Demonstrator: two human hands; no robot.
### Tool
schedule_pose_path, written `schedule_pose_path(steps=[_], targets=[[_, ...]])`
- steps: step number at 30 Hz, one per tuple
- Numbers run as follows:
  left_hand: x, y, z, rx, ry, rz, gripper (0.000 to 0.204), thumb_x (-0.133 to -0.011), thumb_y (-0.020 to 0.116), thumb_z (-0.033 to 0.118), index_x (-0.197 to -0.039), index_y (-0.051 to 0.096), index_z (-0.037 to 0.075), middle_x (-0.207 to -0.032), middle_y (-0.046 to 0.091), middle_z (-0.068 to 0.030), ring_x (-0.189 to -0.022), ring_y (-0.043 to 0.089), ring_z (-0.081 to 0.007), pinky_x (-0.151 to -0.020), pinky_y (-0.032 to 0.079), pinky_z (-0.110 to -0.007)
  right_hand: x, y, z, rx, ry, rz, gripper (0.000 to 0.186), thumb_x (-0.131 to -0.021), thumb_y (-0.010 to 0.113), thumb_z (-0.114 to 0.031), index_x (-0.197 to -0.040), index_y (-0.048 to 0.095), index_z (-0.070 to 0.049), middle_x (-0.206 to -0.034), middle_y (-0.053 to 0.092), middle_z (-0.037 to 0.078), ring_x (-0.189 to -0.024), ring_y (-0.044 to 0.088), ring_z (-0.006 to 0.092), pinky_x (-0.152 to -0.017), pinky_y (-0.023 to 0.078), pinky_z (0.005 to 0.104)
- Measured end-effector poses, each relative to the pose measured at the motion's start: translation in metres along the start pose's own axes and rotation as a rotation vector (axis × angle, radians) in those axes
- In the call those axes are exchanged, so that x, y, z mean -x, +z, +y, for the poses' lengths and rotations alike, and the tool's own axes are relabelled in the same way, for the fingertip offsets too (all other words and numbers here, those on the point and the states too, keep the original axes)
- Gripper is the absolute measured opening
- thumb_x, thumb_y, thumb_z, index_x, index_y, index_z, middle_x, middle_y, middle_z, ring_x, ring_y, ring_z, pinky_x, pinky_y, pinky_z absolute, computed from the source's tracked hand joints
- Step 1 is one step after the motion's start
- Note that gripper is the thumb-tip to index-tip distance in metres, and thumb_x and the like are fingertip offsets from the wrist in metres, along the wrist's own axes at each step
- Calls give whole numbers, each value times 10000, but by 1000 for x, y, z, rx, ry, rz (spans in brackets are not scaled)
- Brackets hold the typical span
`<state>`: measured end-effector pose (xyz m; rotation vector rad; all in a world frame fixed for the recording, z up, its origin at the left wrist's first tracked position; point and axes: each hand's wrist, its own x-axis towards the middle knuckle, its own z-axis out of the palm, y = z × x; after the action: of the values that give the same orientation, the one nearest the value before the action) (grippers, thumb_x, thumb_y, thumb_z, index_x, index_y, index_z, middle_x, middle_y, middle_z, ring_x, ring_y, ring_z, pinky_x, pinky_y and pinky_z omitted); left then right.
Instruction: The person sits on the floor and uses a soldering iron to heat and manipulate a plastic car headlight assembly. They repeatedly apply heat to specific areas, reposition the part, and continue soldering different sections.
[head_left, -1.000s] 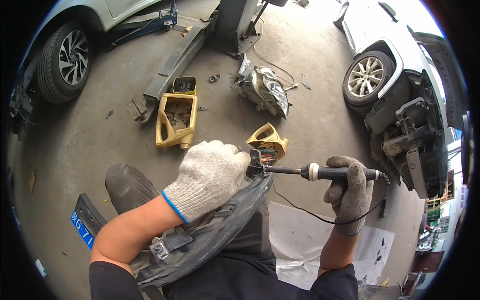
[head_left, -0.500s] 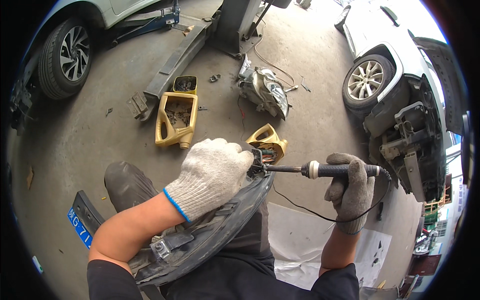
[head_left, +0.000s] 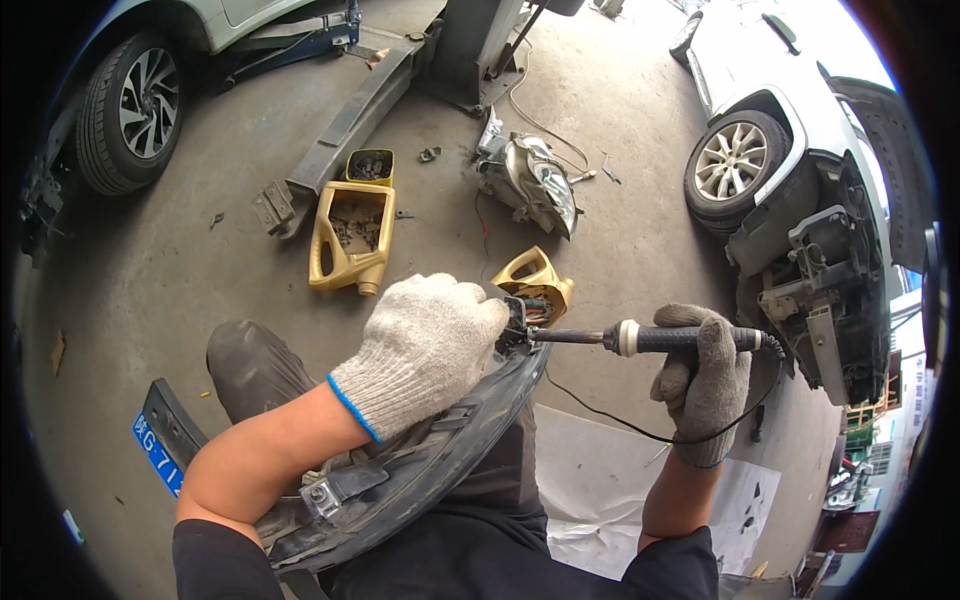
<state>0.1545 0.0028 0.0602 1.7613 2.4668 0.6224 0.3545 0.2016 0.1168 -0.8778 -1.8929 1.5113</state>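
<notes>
In a grey knit glove, my right hand (head_left: pixel 708 385) grips a soldering iron (head_left: pixel 675 340) by its black handle, with a thin black cord trailing from the end. The metal shaft points left, its tip touching or very near a small black bracket (head_left: pixel 516 322) at the end of a black plastic car bumper (head_left: pixel 470 425). My left hand (head_left: pixel 425 350), in a white knit glove with a blue cuff edge, is closed at that bracket end. Its fingertips are hidden. The bumper lies across my lap, a blue number plate (head_left: pixel 160 455) at its left end.
Cut yellow jugs (head_left: pixel 352 240) with small parts stand ahead, another (head_left: pixel 540 275) just beyond my hands. A headlight (head_left: pixel 530 180) lies on the floor near a lift post (head_left: pixel 465 55). Cars stand left and right, the right one (head_left: pixel 800 150) stripped at its front. White sheeting (head_left: pixel 600 480) lies at right.
Almost nothing differs. Both hands, the soldering iron and the bumper hold nearly the same place, with only a slight shift of the view.
</notes>
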Motion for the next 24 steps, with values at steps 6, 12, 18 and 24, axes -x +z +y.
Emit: schedule_pose_path(steps=[6, 12, 18, 24], targets=[[-1, 1, 1, 9, 14, 35, 145, -859, 705, 192, -966, 743, 103, -845, 682, -91, -837, 687, -306, -756, 543, -448, 0, -2, 2, -25, -8, -12, 496, -1041, 626, -417, -1088, 743, 63, -544, 586, 30, -377, 483, 83, -357, 337, 226], [-1, 2, 0, 18, 18, 52, 149, -853, 700, 181, -972, 738, 101, -847, 681, -94, -830, 683, -313, -759, 546, -449, -2, -1, 3, 5, -9, -5, 515, -1086, 549, -381, -1082, 696, 112, -523, 555, 63, -342, 469, 116, -337, 408, 255], [-2, 5, -1, 23, 27, 84, 147, -850, 697, 175, -973, 735, 102, -846, 676, -96, -830, 679, -318, -758, 548, -452, -1, -1, 2, 0, -11, 6, 519, -1082, 556, -383, -1078, 696, 117, -515, 553, 65, -343, 472, 118, -336, 415, 259], [-3, 6, -2, 18, 46, 109, 154, -843, 697, 175, -975, 736, 105, -834, 670, -94, -820, 674, -316, -750, 546, -453, -1, -1, 2, 6, -27, 6, 529, -1081, 559, -389, -1076, 698, 121, -510, 549, 65, -341, 472, 126, -338, 415, 263]])
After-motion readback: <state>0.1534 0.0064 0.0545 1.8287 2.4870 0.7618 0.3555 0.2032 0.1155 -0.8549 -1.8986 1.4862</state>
